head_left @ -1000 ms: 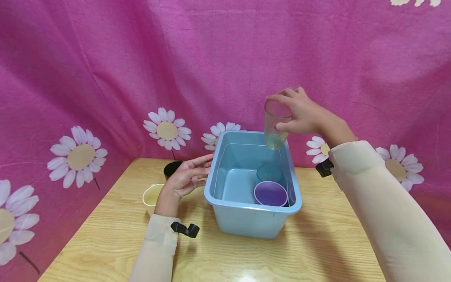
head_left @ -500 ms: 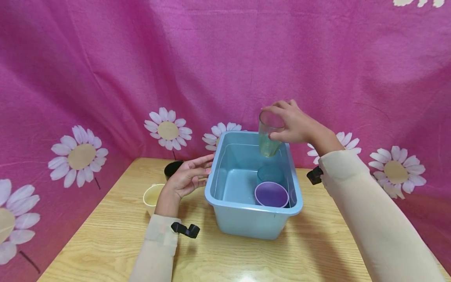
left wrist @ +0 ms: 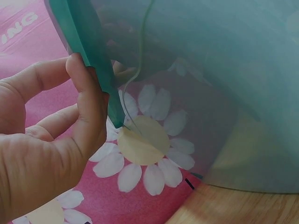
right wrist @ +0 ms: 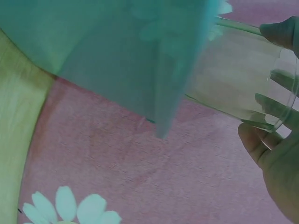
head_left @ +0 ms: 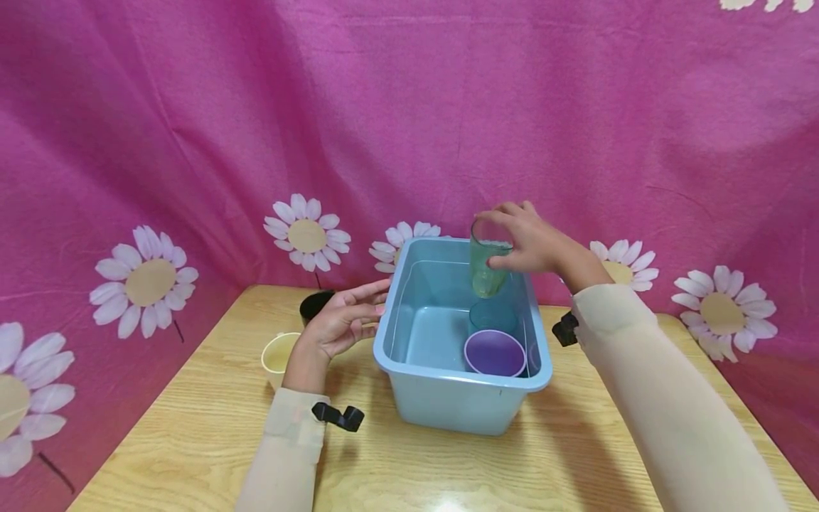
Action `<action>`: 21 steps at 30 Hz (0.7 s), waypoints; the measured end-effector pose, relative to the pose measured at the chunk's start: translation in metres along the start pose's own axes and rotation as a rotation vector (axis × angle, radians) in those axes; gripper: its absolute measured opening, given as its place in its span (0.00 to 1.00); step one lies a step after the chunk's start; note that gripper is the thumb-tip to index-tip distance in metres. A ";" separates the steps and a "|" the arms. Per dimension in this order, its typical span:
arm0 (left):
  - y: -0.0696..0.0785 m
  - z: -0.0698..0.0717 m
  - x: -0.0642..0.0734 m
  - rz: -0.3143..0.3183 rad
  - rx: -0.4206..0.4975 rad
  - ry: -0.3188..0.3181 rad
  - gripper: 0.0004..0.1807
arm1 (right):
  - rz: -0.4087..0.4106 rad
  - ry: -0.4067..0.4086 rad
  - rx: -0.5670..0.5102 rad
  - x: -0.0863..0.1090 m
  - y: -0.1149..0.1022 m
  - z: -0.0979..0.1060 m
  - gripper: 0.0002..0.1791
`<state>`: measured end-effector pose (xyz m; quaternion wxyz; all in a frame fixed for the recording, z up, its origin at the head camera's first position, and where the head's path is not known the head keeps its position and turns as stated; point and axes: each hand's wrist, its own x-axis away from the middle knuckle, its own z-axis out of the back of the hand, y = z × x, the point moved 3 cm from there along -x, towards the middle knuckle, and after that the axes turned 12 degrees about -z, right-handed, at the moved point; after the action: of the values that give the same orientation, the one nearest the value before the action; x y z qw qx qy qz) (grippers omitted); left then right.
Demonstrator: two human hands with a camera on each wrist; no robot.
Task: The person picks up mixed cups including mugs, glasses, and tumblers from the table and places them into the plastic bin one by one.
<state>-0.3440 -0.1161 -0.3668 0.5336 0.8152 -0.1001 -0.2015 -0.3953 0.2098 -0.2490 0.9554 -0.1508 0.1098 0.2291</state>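
My right hand (head_left: 527, 242) grips a clear, greenish drinking glass (head_left: 488, 274) near its top, over the far right part of a light blue plastic tub (head_left: 454, 402). In the right wrist view the glass (right wrist: 233, 74) lies between thumb and fingers, its lower end behind the tub wall (right wrist: 117, 60). My left hand (head_left: 342, 323) rests against the tub's left rim with extended, relaxed fingers; the left wrist view shows its fingertips at the rim (left wrist: 100, 70). Inside the tub, at the right, are a purple bowl-like vessel (head_left: 494, 353) and a teal see-through one (head_left: 493, 318).
A pale yellow cup (head_left: 276, 355) stands left of the tub, partly behind the left wrist. Behind the left hand is a black cup (head_left: 313, 306). The wooden table (head_left: 192, 427) meets a pink flowered cloth (head_left: 384, 128) at the back and sides.
My right hand has lowered the glass and moved it slightly left, so its bottom is now below the tub's far rim. The left hand has stayed at the left rim.
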 end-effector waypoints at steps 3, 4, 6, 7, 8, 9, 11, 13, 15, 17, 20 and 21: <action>0.000 0.000 0.000 -0.002 0.005 0.001 0.32 | 0.005 -0.012 -0.006 0.000 0.002 -0.006 0.41; 0.000 0.000 0.000 -0.001 0.008 0.001 0.32 | 0.007 -0.015 -0.008 -0.001 0.002 -0.008 0.41; -0.001 0.000 0.000 0.001 0.012 0.000 0.31 | -0.002 -0.027 -0.011 -0.001 0.003 -0.012 0.41; -0.001 0.000 0.000 0.001 0.014 -0.001 0.31 | -0.011 -0.034 -0.013 -0.001 0.004 -0.014 0.41; -0.001 0.000 -0.001 0.002 0.016 0.001 0.31 | -0.017 -0.040 -0.016 -0.001 0.004 -0.015 0.41; -0.001 0.000 -0.001 0.001 0.016 -0.001 0.31 | -0.026 -0.046 -0.019 -0.001 0.004 -0.017 0.41; -0.001 0.000 -0.001 -0.002 0.019 -0.002 0.31 | -0.041 -0.059 -0.023 0.000 0.005 -0.019 0.41; 0.000 0.000 -0.001 -0.004 0.021 -0.002 0.31 | -0.044 -0.066 -0.022 0.000 0.006 -0.022 0.42; 0.000 0.001 -0.001 -0.005 0.025 -0.006 0.32 | -0.034 -0.071 -0.018 0.000 0.006 -0.024 0.42; 0.000 0.001 -0.001 -0.004 0.028 -0.007 0.32 | -0.024 -0.074 -0.012 0.000 0.007 -0.026 0.42; -0.001 0.001 -0.001 -0.002 0.026 -0.006 0.32 | -0.026 -0.089 -0.007 0.001 0.009 -0.030 0.43; -0.001 0.001 -0.001 -0.001 0.024 -0.004 0.32 | -0.032 -0.095 -0.002 0.001 0.010 -0.031 0.43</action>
<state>-0.3452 -0.1163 -0.3680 0.5236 0.8212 -0.1034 -0.2020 -0.4037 0.2079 -0.2804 0.9628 -0.1426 0.0617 0.2209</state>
